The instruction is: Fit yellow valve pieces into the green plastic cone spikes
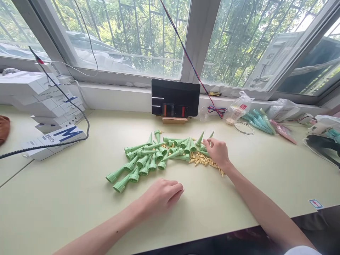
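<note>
A heap of green plastic cone-shaped spikes point(143, 160) with wide ribbed collars spreads over the middle of the table. At its right end lies a pile of small tan plastic pegs point(203, 160). Over this end is my right hand point(218, 151), thumb and fingertips pinched together; what they hold, if anything, cannot be made out. The tip of one green spike point(211, 134) shows just behind those fingers. Nearer to me, my left hand point(170, 193) rests in front of the heap with its fingers curled closed. Its palm side is hidden.
A dark tablet point(175, 97) stands against the window ledge behind the heap. White boxes point(55, 102) are stacked at the left, with a black cable point(86, 122) across them. Plastic bags point(238, 108) and teal packets point(259, 121) lie at the back right.
</note>
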Motion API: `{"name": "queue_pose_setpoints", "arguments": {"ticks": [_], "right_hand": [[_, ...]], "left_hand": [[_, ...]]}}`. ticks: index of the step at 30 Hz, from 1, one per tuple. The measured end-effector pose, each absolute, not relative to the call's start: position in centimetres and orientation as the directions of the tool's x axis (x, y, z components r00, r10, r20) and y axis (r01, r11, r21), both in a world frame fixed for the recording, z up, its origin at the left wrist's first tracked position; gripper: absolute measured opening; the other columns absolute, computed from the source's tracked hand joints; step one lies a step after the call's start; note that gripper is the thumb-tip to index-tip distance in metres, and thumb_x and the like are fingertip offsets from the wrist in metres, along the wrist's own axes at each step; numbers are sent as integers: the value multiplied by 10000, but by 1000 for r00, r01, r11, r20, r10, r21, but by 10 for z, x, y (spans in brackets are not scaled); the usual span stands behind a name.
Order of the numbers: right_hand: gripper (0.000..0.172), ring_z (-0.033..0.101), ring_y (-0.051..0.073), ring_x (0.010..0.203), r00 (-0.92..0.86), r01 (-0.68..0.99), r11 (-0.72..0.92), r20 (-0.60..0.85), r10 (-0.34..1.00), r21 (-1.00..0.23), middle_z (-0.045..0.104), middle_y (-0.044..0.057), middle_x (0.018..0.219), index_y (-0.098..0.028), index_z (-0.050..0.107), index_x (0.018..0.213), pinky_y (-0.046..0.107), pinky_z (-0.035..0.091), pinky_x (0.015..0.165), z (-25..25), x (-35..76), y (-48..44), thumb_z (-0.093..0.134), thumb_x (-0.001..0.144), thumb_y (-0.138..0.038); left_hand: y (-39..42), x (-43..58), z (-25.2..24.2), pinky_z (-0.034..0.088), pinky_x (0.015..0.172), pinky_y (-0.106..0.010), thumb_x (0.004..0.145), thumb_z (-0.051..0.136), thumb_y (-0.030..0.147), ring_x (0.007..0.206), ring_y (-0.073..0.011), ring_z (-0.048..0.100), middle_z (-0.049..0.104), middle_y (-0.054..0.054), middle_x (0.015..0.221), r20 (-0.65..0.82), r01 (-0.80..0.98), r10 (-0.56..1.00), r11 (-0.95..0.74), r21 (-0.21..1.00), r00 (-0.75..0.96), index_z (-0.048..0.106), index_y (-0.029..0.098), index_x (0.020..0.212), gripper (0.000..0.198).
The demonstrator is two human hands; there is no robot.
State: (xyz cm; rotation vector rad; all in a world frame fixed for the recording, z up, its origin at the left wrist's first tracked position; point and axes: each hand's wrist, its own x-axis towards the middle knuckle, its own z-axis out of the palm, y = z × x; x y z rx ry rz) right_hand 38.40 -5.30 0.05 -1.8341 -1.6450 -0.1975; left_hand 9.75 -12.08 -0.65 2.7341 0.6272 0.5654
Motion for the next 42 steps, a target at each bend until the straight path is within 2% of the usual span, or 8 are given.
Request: {"name": "queue_pose_setpoints", "arguments": {"ticks": [5, 12, 18, 22, 26, 31, 35, 42], "right_hand": [[401, 414, 111, 453, 70, 890, 244, 645, 761, -385, 495, -27, 483, -155, 687, 760, 236, 332, 533, -1, 368, -65, 475, 975, -418], [313, 551, 121, 544, -211, 777, 491, 571, 793, -395, 668, 22, 678, -138, 683, 1114, 227, 421, 594, -11, 328, -87, 515, 977, -364], [469, 510, 134, 458, -289, 861, 417, 396, 872, -291, 612, -14, 554, -102, 513, 1398, 240, 389, 540, -12, 309, -99, 480, 985, -322], [587, 503, 156, 457, -213, 895, 300, 274, 938, -332, 583, -18, 524, -43, 390, 1470, 256, 401, 548, -11, 301, -100, 493, 967, -328], [622, 480, 150, 467, -175, 832, 250, 193, 965, -495, 536, -48, 498, -36, 357, 1479, 259, 408, 562, -9, 298, -102, 502, 954, -334], [591, 423, 112, 446, -158, 621, 229, 167, 973, -750, 464, -101, 477, -90, 378, 1464, 240, 413, 551, -5, 298, -103, 505, 947, -348], [502, 426, 99, 392, -153, 437, 142, 82, 985, -888, 504, -98, 485, -149, 443, 1382, 218, 405, 450, 0, 297, -106, 515, 933, -361], [368, 392, 84, 281, -159, 229, 13, -24, 987, -973, 508, -107, 478, -204, 479, 1199, 177, 311, 286, 0, 293, -107, 562, 908, -412]], "left_hand": [[-120, 98, -7, 210, 503, -287, 977, 375, 153, 499, -108, 301, 406, 33, 597, 305, 361, 478, -857, 368, 824, 433, 185, 694, 291], [-120, 98, -6, 193, 497, -289, 1006, 383, 229, 494, -109, 252, 361, 39, 579, 306, 357, 478, -855, 376, 823, 379, 185, 651, 358], [-119, 98, -7, 183, 484, -287, 1010, 414, 267, 468, -101, 233, 349, 45, 545, 341, 347, 472, -863, 367, 813, 362, 179, 614, 409], [-119, 97, -10, 190, 484, -291, 1023, 396, 271, 459, -99, 263, 401, 39, 549, 329, 377, 480, -866, 330, 813, 397, 176, 622, 412], [-119, 96, -12, 215, 494, -290, 1030, 383, 267, 460, -97, 323, 474, 30, 570, 318, 399, 486, -865, 303, 814, 437, 173, 641, 404], [-119, 96, -10, 220, 500, -294, 1024, 392, 248, 472, -99, 407, 541, 15, 604, 294, 415, 498, -858, 304, 816, 498, 169, 670, 378], [-119, 96, -6, 224, 506, -293, 995, 425, 186, 501, -105, 466, 583, 7, 642, 269, 417, 503, -851, 318, 821, 549, 169, 709, 312], [-120, 96, -7, 223, 504, -296, 968, 442, 156, 509, -109, 465, 564, 13, 635, 250, 422, 504, -849, 318, 827, 534, 175, 699, 285]]}}
